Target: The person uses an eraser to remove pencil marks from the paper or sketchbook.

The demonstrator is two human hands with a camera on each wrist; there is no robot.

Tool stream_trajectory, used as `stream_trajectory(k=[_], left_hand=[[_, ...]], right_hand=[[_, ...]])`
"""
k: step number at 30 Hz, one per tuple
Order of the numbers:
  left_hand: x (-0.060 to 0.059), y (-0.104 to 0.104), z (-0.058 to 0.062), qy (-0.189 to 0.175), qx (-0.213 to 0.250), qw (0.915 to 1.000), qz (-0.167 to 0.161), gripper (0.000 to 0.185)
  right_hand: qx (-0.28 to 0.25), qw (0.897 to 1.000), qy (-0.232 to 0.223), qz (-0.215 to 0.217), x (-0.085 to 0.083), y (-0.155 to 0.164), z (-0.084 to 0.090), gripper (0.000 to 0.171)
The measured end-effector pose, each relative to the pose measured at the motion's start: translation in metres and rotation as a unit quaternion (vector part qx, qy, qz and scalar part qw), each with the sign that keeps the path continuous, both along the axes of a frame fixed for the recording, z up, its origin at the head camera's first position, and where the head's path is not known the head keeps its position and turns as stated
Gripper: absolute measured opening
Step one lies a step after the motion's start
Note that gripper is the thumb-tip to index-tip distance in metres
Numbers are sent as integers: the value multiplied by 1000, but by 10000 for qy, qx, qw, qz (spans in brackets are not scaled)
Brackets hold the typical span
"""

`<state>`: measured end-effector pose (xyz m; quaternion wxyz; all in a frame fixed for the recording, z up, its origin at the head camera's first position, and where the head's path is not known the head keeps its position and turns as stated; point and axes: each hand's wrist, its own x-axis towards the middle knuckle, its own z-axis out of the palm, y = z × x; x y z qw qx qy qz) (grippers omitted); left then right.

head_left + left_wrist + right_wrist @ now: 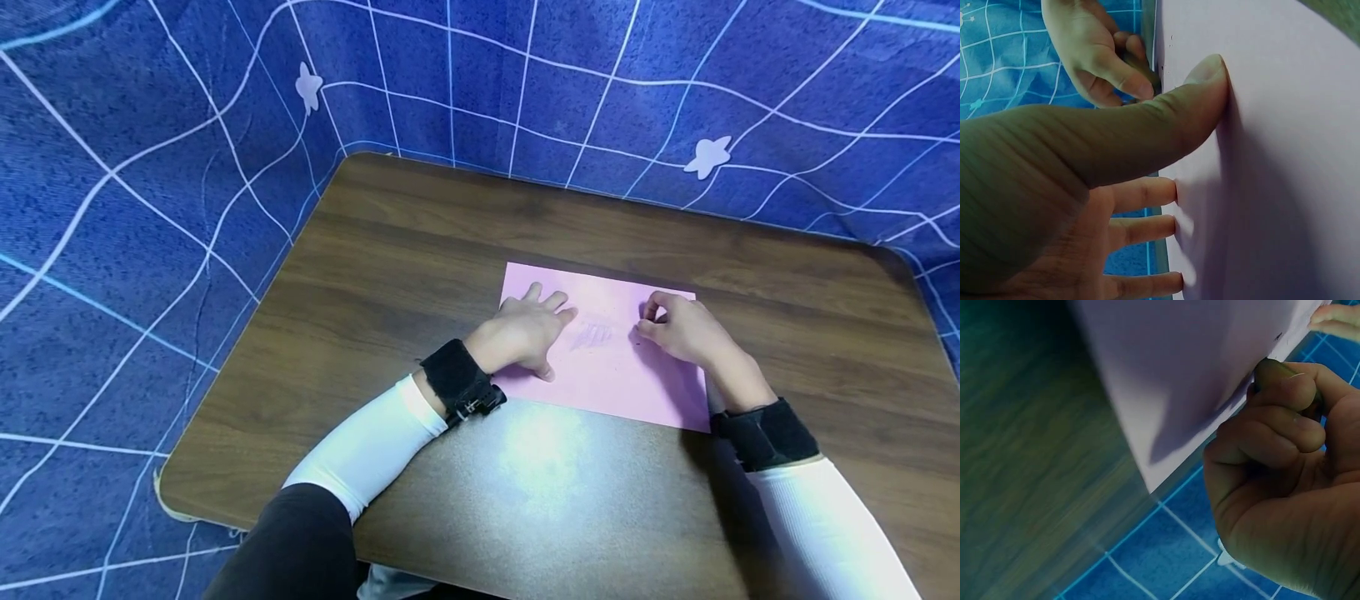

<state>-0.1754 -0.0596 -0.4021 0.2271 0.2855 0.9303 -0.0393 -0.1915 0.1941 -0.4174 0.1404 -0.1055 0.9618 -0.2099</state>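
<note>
A pink sheet of paper (600, 375) lies flat on the brown wooden table (420, 242). My left hand (525, 333) rests on the sheet's left part, fingers straight and spread; in the left wrist view the thumb (1204, 81) and fingertips (1166, 190) press on the paper (1285, 156). My right hand (678, 329) sits at the sheet's upper right with its fingers curled. In the right wrist view the fingers (1279, 431) pinch a small dark object (1282, 367) against the paper's (1179, 362) edge. A faint scribble (592, 336) marks the sheet between the hands.
A blue cloth with a white grid and star shapes (150, 167) surrounds the table on the left and far sides. The table's rounded edge (168, 492) lies near my left elbow. Bare wood (810, 283) shows right of the sheet.
</note>
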Motion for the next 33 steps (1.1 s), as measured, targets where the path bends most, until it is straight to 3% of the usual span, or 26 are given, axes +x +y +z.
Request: stream_trajectory(k=[7, 13, 16, 21, 28, 33], left_hand=[[-1, 1, 1, -55, -27, 10000, 24, 113], [-1, 1, 2, -19, -36, 10000, 54, 112], [-1, 1, 1, -7, -37, 10000, 35, 111], [1, 1, 0, 5, -50, 10000, -19, 110], [1, -1, 0, 33, -30, 10000, 8, 111], [1, -2, -1, -15, 28, 10000, -6, 111]], right_hand=[[121, 9998, -43, 145, 5, 4, 7, 18], [-523, 9959, -313, 670, 10, -12, 8, 12], [-604, 9936, -437, 851, 11, -21, 3, 10], [-316, 9975, -297, 553, 14, -23, -1, 8], [-360, 9984, -360, 252, 14, -8, 1, 12], [-10, 10000, -50, -19, 12, 4, 0, 16]])
